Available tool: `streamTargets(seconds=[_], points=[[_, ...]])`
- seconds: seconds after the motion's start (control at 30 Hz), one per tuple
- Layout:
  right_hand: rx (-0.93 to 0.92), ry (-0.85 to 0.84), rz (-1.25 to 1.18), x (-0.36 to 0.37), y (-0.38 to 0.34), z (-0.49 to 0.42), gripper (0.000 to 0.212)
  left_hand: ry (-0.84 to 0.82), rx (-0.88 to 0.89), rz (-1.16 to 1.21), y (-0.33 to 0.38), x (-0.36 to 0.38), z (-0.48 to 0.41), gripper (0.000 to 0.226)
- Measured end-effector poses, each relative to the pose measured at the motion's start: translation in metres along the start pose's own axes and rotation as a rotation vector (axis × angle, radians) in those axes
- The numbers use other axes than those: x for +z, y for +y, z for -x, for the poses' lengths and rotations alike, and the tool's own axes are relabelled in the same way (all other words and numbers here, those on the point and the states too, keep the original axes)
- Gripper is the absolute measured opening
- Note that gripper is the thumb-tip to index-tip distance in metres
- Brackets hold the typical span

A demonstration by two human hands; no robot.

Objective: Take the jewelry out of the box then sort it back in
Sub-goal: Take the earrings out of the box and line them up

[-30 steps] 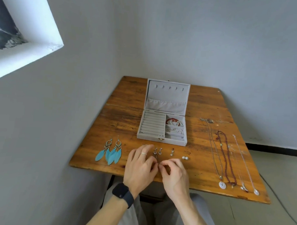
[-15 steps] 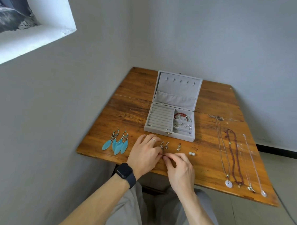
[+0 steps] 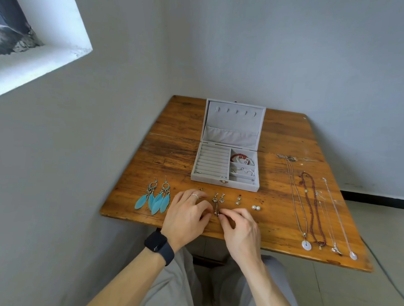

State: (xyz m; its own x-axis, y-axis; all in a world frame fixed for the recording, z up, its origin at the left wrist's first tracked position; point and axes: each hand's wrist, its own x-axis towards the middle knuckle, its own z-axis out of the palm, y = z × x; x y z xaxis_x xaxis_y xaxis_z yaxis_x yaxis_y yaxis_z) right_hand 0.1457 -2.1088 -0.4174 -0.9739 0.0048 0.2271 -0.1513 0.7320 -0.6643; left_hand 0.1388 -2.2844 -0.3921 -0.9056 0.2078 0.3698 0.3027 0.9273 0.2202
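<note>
Wooden table [image 3: 173,156] fills the head view, set into a corner of grey walls. A grey jewelry box [image 3: 206,179] stands open at the middle of the table, its lid upright toward the far edge. The ring slots [image 3: 211,163] fill its left half. On its right side a red bracelet [image 3: 239,157] lies in the far compartment and a silver bangle [image 3: 244,171] in the one nearer.

Between the box and the near edge runs a row of earrings. Blue feather earrings [image 3: 155,198] lie toward the left edge. Then come a pair of heart drop earrings [image 3: 218,198], a single drop earring [image 3: 238,200] and two pearl studs [image 3: 255,208].

Along the right edge four necklaces lie stretched from far to near. In order they are a cord with a white disc [image 3: 306,245], a red bead necklace [image 3: 310,203], a fine silver chain [image 3: 328,216] and a chain with a pale pendant [image 3: 353,255].

Both hands rest close together at the near edge, just before the heart pair. The right hand [image 3: 239,226] has thumb and forefinger pinched on the near end of a thin earring [image 3: 216,210] that lies on the wood. The left hand [image 3: 186,215] has bent fingers, and its thumb sits just beside that earring. Whether it grips the piece I cannot tell. It wears a ring [image 3: 194,196], and a dark watch [image 3: 158,244] sits on its wrist.
</note>
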Motion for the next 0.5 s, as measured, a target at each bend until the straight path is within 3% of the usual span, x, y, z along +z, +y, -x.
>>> streamTargets(seconds=[0.17,0.3,0.5], points=[[-0.002,0.008,0.013,0.000,-0.002,0.001,0.020,0.076,-0.112,0.037,-0.014,0.005,0.020,0.041],[-0.013,0.003,0.016,-0.001,-0.002,0.001,0.020,-0.005,-0.158,-0.072,-0.023,0.014,0.033,0.059],[-0.003,-0.079,-0.029,-0.011,-0.001,0.000,0.023,-0.045,-0.201,-0.115,-0.027,0.029,0.038,0.062]])
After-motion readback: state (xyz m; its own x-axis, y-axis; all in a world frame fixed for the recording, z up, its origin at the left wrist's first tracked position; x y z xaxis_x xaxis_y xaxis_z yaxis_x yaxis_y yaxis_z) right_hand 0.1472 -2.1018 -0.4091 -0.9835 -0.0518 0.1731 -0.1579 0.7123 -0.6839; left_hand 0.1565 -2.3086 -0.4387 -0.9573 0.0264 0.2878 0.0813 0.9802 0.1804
